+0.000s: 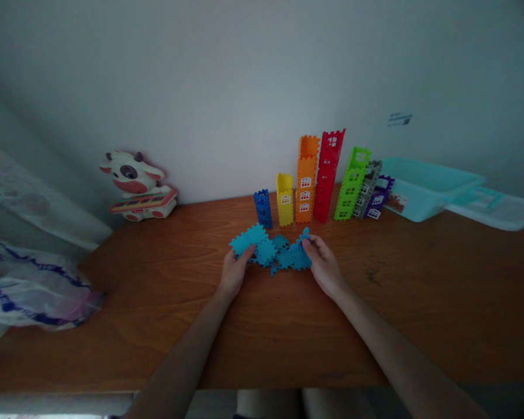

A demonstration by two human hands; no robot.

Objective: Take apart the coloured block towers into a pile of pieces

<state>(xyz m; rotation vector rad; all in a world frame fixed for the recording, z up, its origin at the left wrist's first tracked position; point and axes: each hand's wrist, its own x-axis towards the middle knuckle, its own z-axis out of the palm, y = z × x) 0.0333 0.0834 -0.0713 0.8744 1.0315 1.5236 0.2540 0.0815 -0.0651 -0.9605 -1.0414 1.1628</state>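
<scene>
My left hand (pixel 236 269) grips a joined sheet of light-blue interlocking tiles (pixel 254 237), its thumb on top. In my right hand (pixel 325 265), thumb and fingers pinch a small light-blue interlocking tile (pixel 305 234), seen nearly edge-on. Between the hands, more light-blue tiles (pixel 284 258) lie loosely heaped on the wooden table. Just behind them stand towers built of like pieces: a short blue one (pixel 262 209), a yellow one (pixel 285 201) and a tall orange one (pixel 304 186). How the fingers sit beneath the tiles is hidden.
Further right stand red (pixel 329 174), green (pixel 351 185), grey (pixel 367 192) and purple (pixel 378 199) towers. A turquoise bin (pixel 432 180) and its pale lid (pixel 498 210) lie beyond. At left are a cow keyboard toy (pixel 140 186) and a plastic bag (pixel 35 288). A wall rises behind the table (pixel 279 331).
</scene>
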